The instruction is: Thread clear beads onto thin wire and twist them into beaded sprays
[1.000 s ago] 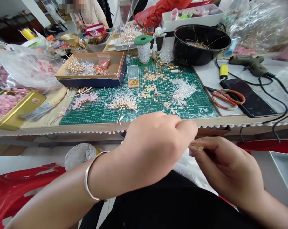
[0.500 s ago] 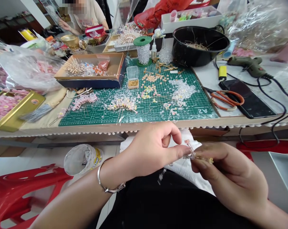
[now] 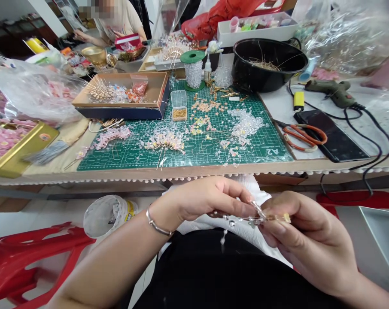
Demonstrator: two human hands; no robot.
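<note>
Over my lap, below the table edge, my left hand [image 3: 204, 199] and my right hand [image 3: 305, 240] meet on a small beaded wire sprig [image 3: 246, 219] with clear beads and a yellow tip. My left hand, with a silver bangle on its wrist, pinches the sprig between thumb and forefinger. The fingers of my right hand are closed on its other end. A short strand of clear beads hangs down from it. A white cloth [image 3: 246, 231] lies on my lap under the hands.
A green cutting mat [image 3: 181, 146] holds scattered beads and finished sprigs. Brown tray [image 3: 156, 92] of parts, bead spool [image 3: 193, 66], black bowl [image 3: 268, 64], orange scissors [image 3: 302, 135], phone [image 3: 332, 137], glue gun [image 3: 332, 90]. Another person sits at the back left. Red chair [image 3: 27, 262] at lower left.
My left hand has turned from back-up covering the work to a thumb-and-finger pinch, and moved down. The beaded sprig now shows between both hands, with a strand dangling.
</note>
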